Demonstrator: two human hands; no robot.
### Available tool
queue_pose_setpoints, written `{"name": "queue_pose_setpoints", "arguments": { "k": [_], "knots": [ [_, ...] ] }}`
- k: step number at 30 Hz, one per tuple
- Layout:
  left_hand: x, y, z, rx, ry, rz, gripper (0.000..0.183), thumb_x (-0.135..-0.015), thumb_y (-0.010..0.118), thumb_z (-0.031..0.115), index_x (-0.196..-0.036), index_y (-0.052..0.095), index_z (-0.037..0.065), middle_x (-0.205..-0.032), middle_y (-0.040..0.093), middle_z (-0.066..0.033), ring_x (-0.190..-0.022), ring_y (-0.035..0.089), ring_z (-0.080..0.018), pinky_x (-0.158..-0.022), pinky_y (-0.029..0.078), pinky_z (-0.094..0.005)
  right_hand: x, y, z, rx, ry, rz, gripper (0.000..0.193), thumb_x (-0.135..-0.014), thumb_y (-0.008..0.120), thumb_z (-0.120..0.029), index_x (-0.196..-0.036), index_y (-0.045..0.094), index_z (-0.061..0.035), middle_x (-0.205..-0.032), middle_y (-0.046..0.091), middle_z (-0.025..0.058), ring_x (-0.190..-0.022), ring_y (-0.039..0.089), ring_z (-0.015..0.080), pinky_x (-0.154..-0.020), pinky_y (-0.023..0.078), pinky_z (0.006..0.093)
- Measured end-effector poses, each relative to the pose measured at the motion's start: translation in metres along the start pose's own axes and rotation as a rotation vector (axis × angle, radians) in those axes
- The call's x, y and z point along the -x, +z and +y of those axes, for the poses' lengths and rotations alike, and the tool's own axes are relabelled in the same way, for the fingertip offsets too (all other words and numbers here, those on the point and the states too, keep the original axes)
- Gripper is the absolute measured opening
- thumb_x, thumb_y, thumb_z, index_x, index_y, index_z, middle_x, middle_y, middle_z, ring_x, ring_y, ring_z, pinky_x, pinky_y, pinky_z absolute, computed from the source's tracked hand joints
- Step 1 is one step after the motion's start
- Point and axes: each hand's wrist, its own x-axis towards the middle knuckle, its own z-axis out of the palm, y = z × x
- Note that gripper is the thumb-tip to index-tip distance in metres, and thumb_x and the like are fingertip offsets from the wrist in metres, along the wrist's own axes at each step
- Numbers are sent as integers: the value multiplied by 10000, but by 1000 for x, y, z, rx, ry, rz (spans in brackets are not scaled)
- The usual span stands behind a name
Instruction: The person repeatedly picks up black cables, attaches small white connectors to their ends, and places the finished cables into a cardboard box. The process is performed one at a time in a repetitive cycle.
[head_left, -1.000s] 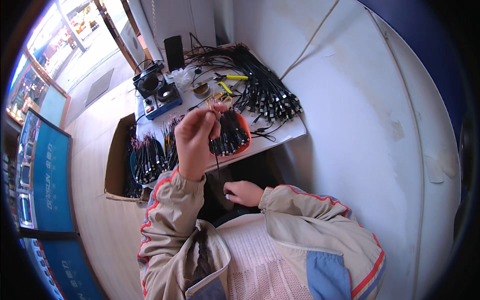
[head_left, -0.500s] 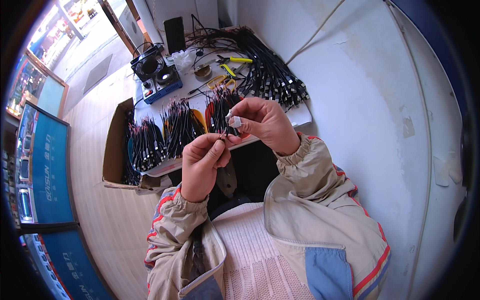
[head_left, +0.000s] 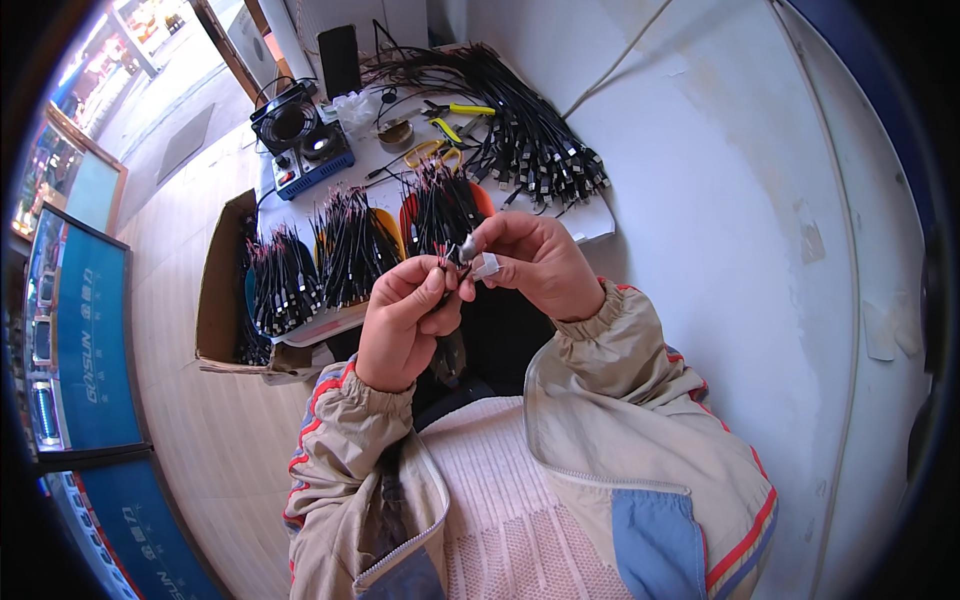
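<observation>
My left hand (head_left: 402, 312) is closed, thumb against fingers, on a short dark cable whose thin reddish wire ends (head_left: 446, 256) stick up past the fingertips. Pinched and touching those ends, my right hand (head_left: 540, 268) has a small silver-grey piece (head_left: 468, 247) at its fingertips; its kind does not show. White tape (head_left: 486, 266) is wrapped round the right thumb. Just beyond both hands stands a bundle of black cables (head_left: 437, 212) with stripped reddish ends, in an orange-red holder. Two similar bundles, the middle cables (head_left: 350, 250) and the left cables (head_left: 284, 285), stand beside it.
A blue soldering station (head_left: 318, 172) sits at the table's back left, near a phone (head_left: 339, 62) and a round tin (head_left: 396, 135). Yellow-handled pliers (head_left: 470, 110) and yellow scissors (head_left: 432, 155) lie behind the bundles. Black USB cables (head_left: 540, 150) pile up by the wall; a cardboard box (head_left: 222, 285) stands left.
My right hand has come down and its fingertips now meet the wire ends at my left hand. The left hand has risen slightly, still holding the cable.
</observation>
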Motion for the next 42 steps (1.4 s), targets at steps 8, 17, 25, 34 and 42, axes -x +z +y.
{"name": "queue_pose_setpoints", "arguments": {
  "k": [8,17,25,34,42],
  "knots": [
    [0,14,-20,-682,445,229,144,-949,560,62,-1019,634,-41,-833,674,-105,-550,448,-33,-466,312,-179,8,21,7,261,-63,287,137,-901,629,-32,-1010,602,45,-928,660,57,-844,649,93,-741,547,226],
    [2,13,-16,-431,258,220,156,-952,566,77,-994,636,-56,-735,619,-45,-555,453,-27,-476,305,-155,12,11,2,205,-27,270,195,-884,655,-34,-1053,608,50,-969,671,77,-869,642,108,-803,521,227],
    [1,14,-19,-443,241,172,170,-952,559,68,-1027,634,-65,-747,620,-61,-553,450,-31,-471,298,-155,12,11,7,240,-70,237,156,-903,638,-57,-1016,598,44,-903,666,50,-803,649,96,-748,531,232],
    [4,12,-20,-196,236,113,158,-950,556,60,-1037,634,-46,-791,627,-76,-585,447,-54,-483,297,-173,8,13,49,-511,17,144,131,-926,593,-80,-1045,560,-37,-989,645,77,-826,639,160,-765,526,291],
    [5,10,-19,-249,212,99,160,-944,561,44,-1043,633,-58,-776,620,-88,-602,478,-55,-483,304,-159,14,14,23,-30,-69,244,178,-899,645,-67,-1042,573,11,-903,641,36,-805,620,101,-738,516,249]
  ]
}}
